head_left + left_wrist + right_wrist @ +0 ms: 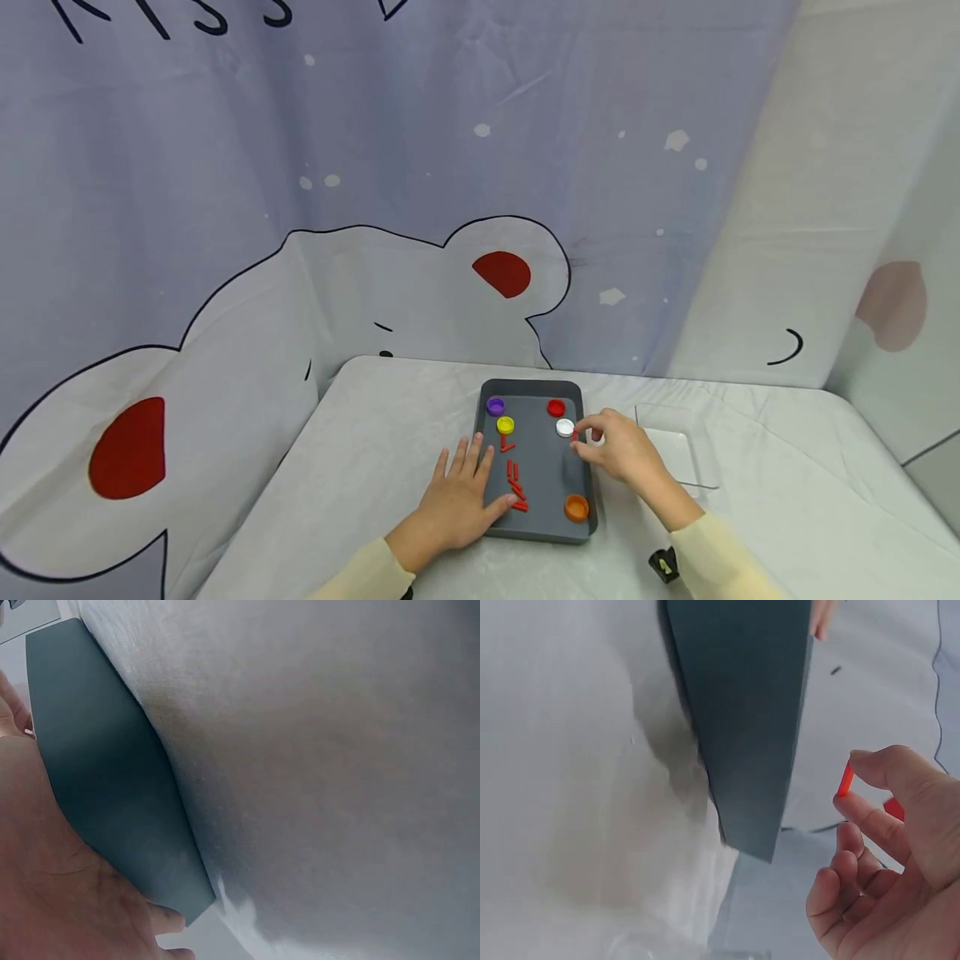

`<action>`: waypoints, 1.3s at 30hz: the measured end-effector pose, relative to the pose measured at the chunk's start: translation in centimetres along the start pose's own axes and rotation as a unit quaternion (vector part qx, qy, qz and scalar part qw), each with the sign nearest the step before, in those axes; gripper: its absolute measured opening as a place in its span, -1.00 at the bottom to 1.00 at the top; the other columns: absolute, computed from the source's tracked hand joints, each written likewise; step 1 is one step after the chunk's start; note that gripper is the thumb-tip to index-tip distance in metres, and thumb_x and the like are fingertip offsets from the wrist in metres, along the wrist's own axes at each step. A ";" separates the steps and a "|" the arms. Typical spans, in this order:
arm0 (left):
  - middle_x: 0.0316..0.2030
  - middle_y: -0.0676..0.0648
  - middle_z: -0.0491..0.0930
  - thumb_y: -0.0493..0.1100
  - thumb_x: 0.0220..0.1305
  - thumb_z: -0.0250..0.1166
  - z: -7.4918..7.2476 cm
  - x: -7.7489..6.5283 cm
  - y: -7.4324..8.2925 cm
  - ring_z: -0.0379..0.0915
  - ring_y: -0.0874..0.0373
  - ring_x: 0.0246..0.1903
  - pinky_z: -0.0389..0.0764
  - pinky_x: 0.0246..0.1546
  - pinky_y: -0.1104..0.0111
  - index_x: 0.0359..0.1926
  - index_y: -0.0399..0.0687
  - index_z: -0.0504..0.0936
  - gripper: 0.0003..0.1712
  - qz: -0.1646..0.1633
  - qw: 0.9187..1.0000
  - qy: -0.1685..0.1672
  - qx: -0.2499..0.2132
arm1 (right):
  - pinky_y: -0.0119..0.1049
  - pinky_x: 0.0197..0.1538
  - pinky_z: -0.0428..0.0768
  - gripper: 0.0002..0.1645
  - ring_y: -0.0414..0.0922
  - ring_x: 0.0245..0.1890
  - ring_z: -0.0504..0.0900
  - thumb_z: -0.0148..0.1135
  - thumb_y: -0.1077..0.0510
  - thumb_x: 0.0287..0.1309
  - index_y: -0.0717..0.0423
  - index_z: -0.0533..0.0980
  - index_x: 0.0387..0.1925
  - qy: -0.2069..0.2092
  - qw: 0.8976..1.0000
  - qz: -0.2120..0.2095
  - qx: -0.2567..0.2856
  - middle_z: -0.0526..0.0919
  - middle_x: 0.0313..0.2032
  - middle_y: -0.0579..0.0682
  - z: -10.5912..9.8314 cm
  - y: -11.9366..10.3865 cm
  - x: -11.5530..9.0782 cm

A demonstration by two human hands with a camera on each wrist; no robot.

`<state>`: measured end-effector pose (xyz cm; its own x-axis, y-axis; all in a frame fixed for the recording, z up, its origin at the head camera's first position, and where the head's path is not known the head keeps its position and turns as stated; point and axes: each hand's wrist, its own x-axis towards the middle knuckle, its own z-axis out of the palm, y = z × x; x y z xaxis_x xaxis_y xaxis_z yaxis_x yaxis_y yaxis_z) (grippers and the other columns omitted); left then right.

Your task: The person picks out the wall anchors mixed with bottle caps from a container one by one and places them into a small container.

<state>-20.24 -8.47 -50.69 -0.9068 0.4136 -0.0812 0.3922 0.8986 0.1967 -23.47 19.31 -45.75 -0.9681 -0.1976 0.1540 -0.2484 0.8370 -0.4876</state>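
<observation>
A dark grey tray (543,467) lies on the table, its side wall (112,765) filling part of the left wrist view. My right hand (618,446) pinches a small red stick (846,780) by its two ends, between thumb and index finger, near the tray's right side. Close to it sits a white round cap (565,427). My left hand (457,500) rests with spread fingers on the tray's left edge, its thumb by several loose red sticks (517,489). Another red stick (503,442) lies below the yellow cap (506,425).
Also in the tray are a purple cap (496,406), a red cap (556,407) and, at the near right, an orange cap (576,507). A clear plastic box (701,450) stands right of the tray, partly behind my right forearm. A printed curtain (420,167) hangs behind the table.
</observation>
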 end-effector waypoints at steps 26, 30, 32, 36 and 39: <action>0.61 -0.22 -0.18 0.48 0.46 -0.20 0.3 0.0 -0.3 -0.27 -0.21 0.58 -0.21 0.49 -0.20 0.60 -0.13 0.04 0.00 0.006 1.000 0.004 -0.006 | -0.29 -0.40 0.38 -0.73 -0.19 -0.42 0.43 0.45 0.06 0.14 0.07 0.73 -0.13 0.030 0.999 0.018 -0.012 0.54 -0.40 -0.13 -5.9 7.1 -2.4; 0.61 -0.19 -0.22 0.49 0.45 -0.23 0.7 0.2 -0.5 -0.30 -0.19 0.58 -0.23 0.49 -0.19 0.61 -0.10 0.02 0.01 0.003 1.000 0.006 0.000 | -0.28 -0.39 0.39 -0.71 -0.18 -0.40 0.44 0.45 0.05 0.15 0.09 0.72 -0.12 0.024 0.999 0.022 -0.010 0.53 -0.40 -0.13 -6.3 8.2 -2.5; 0.61 -0.19 -0.22 0.50 0.45 -0.23 0.8 0.2 -0.5 -0.31 -0.19 0.58 -0.24 0.49 -0.19 0.61 -0.09 0.02 0.01 0.003 1.000 0.007 -0.001 | -0.28 -0.39 0.39 -0.70 -0.19 -0.40 0.44 0.45 0.04 0.15 0.09 0.72 -0.11 0.019 0.999 0.026 -0.007 0.52 -0.40 -0.15 -6.4 8.6 -2.6; 0.61 -0.18 -0.24 0.50 0.45 -0.23 0.7 0.2 -0.5 -0.32 -0.18 0.59 -0.24 0.49 -0.19 0.61 -0.08 0.01 0.01 0.003 1.000 0.000 -0.002 | -0.31 -0.42 0.38 -0.68 -0.21 -0.43 0.43 0.45 0.05 0.14 0.12 0.72 -0.11 0.013 0.999 0.031 0.000 0.51 -0.43 -0.16 -6.3 9.2 -2.6; 0.61 -0.20 -0.20 0.49 0.45 -0.21 0.4 0.1 -0.4 -0.28 -0.20 0.58 -0.21 0.49 -0.20 0.61 -0.10 0.03 0.01 0.005 1.000 -0.001 -0.007 | -0.33 -0.43 0.38 -0.67 -0.23 -0.45 0.43 0.46 0.05 0.13 0.12 0.72 -0.10 0.013 0.999 0.032 0.003 0.51 -0.44 -0.17 -6.1 9.4 -2.5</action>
<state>-20.42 -8.76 -51.17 -0.9029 0.4221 -0.0809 0.3983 0.8926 0.2111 -23.17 30.83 -45.46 -0.9809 -0.1300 0.1450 -0.1862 0.8444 -0.5023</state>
